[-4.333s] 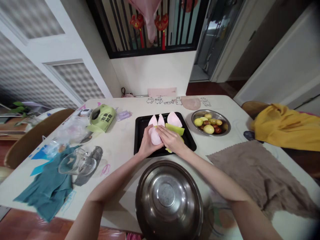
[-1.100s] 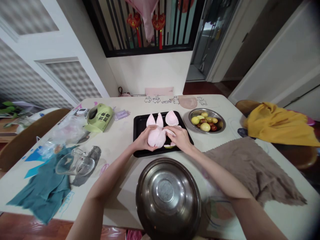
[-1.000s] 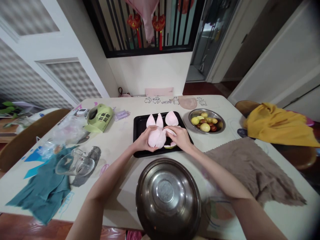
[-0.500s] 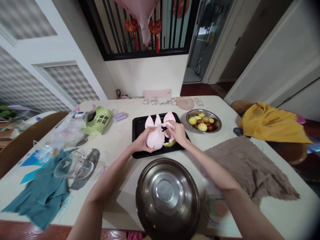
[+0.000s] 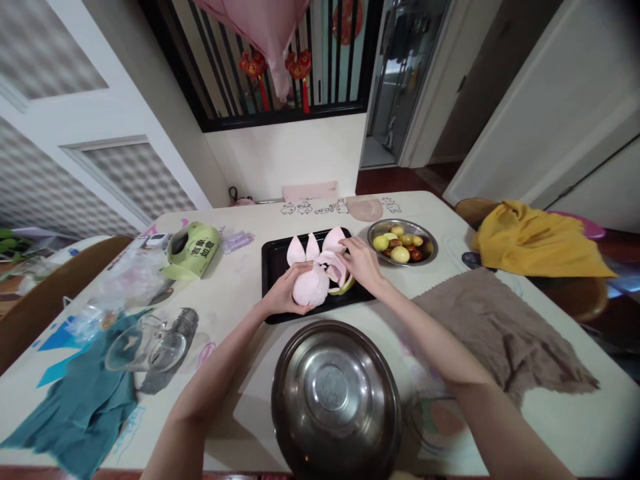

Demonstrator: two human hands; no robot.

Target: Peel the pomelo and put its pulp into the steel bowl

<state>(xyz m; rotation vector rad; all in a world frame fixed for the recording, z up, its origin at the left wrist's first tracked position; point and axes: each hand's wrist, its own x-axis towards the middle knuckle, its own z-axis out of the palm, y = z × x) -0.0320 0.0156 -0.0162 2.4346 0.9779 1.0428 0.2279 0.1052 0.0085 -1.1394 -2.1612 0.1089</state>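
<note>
A round pomelo with its rind off and pale pink pith showing (image 5: 311, 288) is held over the black tray. My left hand (image 5: 284, 293) is wrapped round its left side, thumb toward me. My right hand (image 5: 364, 265) is just right of the fruit, its fingertips bent on a curved piece of pomelo peel (image 5: 336, 267). Several pointed pieces of peel stand pith side up at the back of the tray, one of them a pink wedge (image 5: 296, 251). A green-skinned piece (image 5: 343, 288) lies beside the pomelo. The right fingertips are partly hidden.
The black tray (image 5: 273, 313) lies mid-table. An upturned steel bowl (image 5: 335, 393) stands close in front of me. Right are a steel bowl of small fruit (image 5: 433, 250) and a brown cloth (image 5: 495, 327). Left are a green visor (image 5: 195, 247), a clear jug (image 5: 143, 347) and a teal cloth (image 5: 85, 407).
My right hand has moved from close over the pomelo slightly right and down to the peel pieces. The left hand still holds the pomelo, turned slightly. The camera view has shifted a little.
</note>
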